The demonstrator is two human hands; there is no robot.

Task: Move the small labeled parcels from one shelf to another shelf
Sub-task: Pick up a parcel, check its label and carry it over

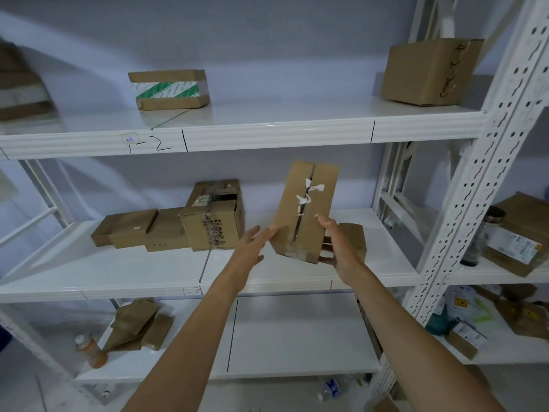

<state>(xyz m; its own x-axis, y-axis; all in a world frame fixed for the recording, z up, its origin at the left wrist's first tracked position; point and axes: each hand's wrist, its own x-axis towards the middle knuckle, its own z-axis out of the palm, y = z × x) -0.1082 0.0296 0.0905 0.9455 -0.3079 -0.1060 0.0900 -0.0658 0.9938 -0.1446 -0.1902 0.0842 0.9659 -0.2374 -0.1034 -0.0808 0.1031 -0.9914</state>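
Observation:
A tall brown cardboard parcel [303, 209] with torn white label scraps along its seam is tilted above the middle shelf [148, 275]. My right hand [338, 245] grips its lower right edge, thumb in front and fingers behind. My left hand [252, 242] is spread with the fingertips touching the parcel's lower left corner. A smaller brown box [356, 239] stands behind my right hand on the same shelf. The upper shelf [267, 129], marked "1-2", carries a box with green-striped tape [170, 89] and a larger plain box [430, 72].
A cluster of flat and upright boxes [178, 224] lies on the middle shelf's left part. The bottom shelf holds cardboard pieces [136, 325] and an orange bottle [90, 350]. A perforated white upright [475, 179] separates a neighbouring rack with more parcels [517, 239] and a jar.

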